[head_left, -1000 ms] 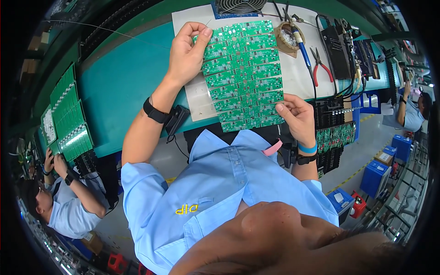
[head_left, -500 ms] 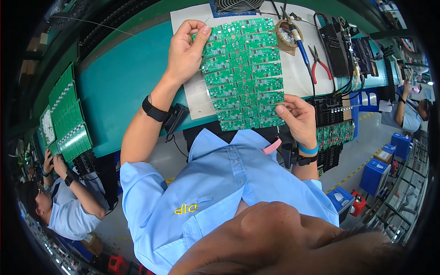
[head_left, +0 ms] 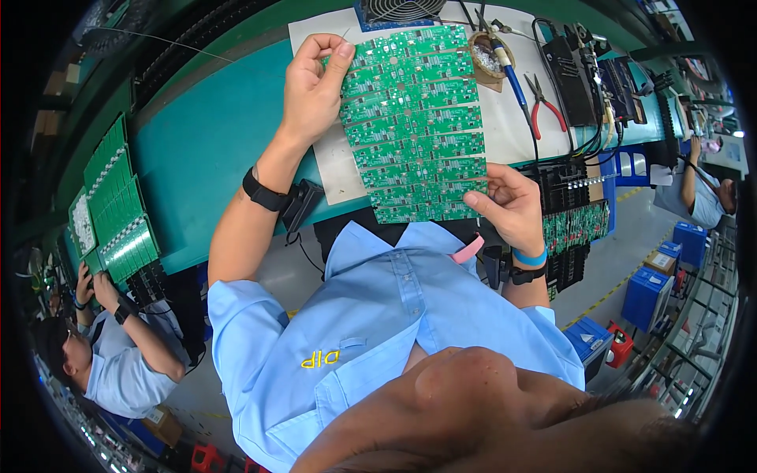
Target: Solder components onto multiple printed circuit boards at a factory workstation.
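A large green circuit board panel (head_left: 414, 130), split into several rows with small components, is held up above the near edge of the bench. My left hand (head_left: 317, 91) pinches its upper left corner between thumb and fingers; a thin wire end sticks up beside the thumb. At the panel's lower right edge, my right hand (head_left: 509, 206) grips with the thumb on the face and the fingers behind. The panel hides part of the white sheet (head_left: 335, 169) underneath. Right of the panel lie a soldering iron (head_left: 509, 72) and red-handled pliers (head_left: 546, 110).
A fan (head_left: 402, 9) stands at the bench's far edge. A round tub (head_left: 487, 57) sits under the iron. Black boxes with cables (head_left: 569, 75) crowd the right side, above a rack of boards (head_left: 577, 229). On the left, a co-worker (head_left: 130, 339) handles stacked green boards (head_left: 122, 205).
The panel and my left hand have shifted slightly left in the view, as has the bench behind them. My right thumb has slid a little inward along the panel's edge. Both hands keep their hold.
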Demonstrator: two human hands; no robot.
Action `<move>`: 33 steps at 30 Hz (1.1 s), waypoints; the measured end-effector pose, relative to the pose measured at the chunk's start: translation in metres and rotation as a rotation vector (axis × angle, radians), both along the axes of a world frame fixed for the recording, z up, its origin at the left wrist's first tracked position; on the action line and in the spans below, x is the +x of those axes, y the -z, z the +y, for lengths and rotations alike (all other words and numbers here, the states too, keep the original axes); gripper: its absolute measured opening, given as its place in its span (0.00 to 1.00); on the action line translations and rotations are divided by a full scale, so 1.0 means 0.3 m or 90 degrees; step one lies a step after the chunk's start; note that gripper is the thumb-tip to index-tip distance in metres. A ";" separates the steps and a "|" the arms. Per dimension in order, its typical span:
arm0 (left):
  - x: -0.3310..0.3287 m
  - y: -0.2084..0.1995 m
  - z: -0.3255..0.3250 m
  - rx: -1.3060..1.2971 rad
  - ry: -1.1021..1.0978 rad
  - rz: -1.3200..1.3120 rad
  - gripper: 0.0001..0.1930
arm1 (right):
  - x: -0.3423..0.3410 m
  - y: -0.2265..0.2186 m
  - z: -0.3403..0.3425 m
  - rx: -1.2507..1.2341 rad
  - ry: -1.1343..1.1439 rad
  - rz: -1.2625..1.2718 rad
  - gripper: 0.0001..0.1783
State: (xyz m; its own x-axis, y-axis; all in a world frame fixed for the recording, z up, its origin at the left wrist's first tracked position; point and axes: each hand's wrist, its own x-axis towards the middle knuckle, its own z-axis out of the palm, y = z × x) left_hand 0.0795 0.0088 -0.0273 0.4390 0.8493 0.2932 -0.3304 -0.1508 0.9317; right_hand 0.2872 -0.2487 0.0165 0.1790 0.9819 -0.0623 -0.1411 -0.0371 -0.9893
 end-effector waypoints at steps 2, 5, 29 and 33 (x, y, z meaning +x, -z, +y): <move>-0.009 -0.009 0.001 0.036 -0.007 -0.020 0.10 | 0.007 -0.006 -0.005 0.013 0.012 -0.062 0.22; -0.025 -0.021 0.012 0.069 -0.009 -0.026 0.14 | -0.007 -0.059 -0.004 0.052 0.040 -0.155 0.20; -0.060 -0.006 0.054 -0.243 0.235 -0.217 0.55 | -0.070 -0.155 0.080 0.402 0.099 -0.799 0.24; -0.060 -0.006 0.054 -0.245 0.225 -0.214 0.54 | -0.067 -0.151 0.081 0.403 0.101 -0.802 0.24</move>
